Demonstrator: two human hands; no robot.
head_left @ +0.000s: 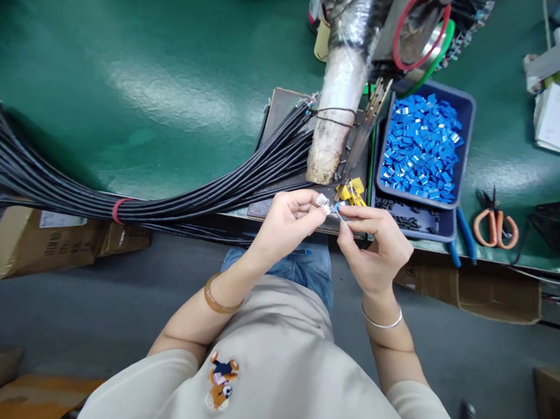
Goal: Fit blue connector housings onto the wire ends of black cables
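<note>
My left hand (294, 220) is closed, thumb and forefinger pinching what looks like a cable end with fine wires, and something white shows at its fingertips. Close against it, my right hand (375, 241) is closed in a pinch on a small blue connector (339, 204); a thin pale strand shows by its thumb. The fingers partly hide where the two small parts meet. Just beyond the fingertips lies a yellow piece (353, 191). Black cables (203, 195), bundled with a red tie (117, 210), run along the bench edge toward my left hand.
Right of my hands, a grey bin (467, 119) holds many blue connectors, above another tray (421, 229) of small black parts. Orange-handled pliers (494, 227) and blue handles (466, 236) lie nearby. A wrapped post (333, 108) rises ahead. Cardboard boxes (39, 240) stand below the green bench (85, 51).
</note>
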